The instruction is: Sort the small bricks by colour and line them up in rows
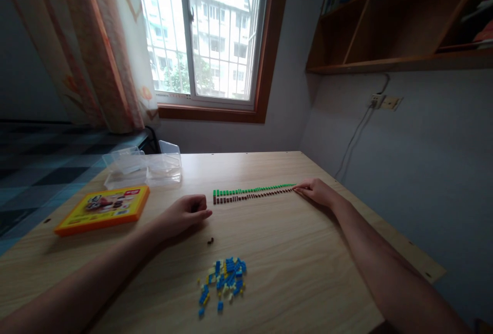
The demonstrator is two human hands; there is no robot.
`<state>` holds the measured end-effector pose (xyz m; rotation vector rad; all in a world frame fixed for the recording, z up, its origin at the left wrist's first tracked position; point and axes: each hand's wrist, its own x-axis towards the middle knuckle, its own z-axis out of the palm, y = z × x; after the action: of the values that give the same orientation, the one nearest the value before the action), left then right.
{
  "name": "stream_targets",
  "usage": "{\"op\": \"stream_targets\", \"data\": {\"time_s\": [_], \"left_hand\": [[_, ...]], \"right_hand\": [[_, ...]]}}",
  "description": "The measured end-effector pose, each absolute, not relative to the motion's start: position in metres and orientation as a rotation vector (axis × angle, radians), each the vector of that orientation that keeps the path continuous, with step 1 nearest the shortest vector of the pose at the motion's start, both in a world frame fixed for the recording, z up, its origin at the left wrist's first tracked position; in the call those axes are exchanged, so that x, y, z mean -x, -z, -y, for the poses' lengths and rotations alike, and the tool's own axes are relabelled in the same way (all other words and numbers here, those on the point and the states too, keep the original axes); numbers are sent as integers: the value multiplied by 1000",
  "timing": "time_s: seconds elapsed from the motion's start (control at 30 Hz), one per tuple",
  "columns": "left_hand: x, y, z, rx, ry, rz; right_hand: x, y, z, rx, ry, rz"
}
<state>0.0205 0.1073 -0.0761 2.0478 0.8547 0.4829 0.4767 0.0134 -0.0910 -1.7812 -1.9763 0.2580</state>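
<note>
Two rows of tiny bricks lie side by side on the wooden table [308, 272]: a green row [254, 189] behind and a dark brown row [250, 197] in front. My right hand [316, 190] rests at the rows' right end, fingertips pinched at the last bricks. Near the rows' left end my left hand [185, 211] lies on the table, fingers curled loosely; whether it holds anything is hidden. One loose dark brick [210, 240] sits just in front of it. A pile of blue and yellow bricks [225, 278] lies nearer to me.
An orange-yellow box [103, 209] lies at the left of the table. Behind it stand clear plastic containers [144, 168]. A window, a curtain and wooden wall shelves are beyond. The table's right edge runs close to the wall.
</note>
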Motion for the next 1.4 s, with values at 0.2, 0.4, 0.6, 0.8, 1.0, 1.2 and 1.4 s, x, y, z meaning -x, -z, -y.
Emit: {"op": "stream_targets", "data": {"time_s": [0.2, 0.4, 0.6, 0.8, 1.0, 1.2, 1.4], "left_hand": [[-19, 71, -104, -2046, -352, -762], [-18, 59, -100, -2129, -118, -575], [-20, 51, -96, -2240, -61, -570], [-23, 51, -95, -2428, -33, -510], [-24, 53, -95, -2470, -60, -514], [-23, 52, -95, -2463, -66, -502], [-23, 50, -94, -2456, -43, -497]], "right_hand": [[-445, 77, -12, 1702, -160, 2017], [-342, 69, 3, 1318, -132, 2296], [-266, 78, 23, 1046, -75, 2564], [-255, 78, 21, 1098, 77, 2669], [-251, 76, 19, 1085, 97, 2675], [-252, 82, 17, 1061, 78, 2625], [-255, 79, 20, 1103, -30, 2547]]}}
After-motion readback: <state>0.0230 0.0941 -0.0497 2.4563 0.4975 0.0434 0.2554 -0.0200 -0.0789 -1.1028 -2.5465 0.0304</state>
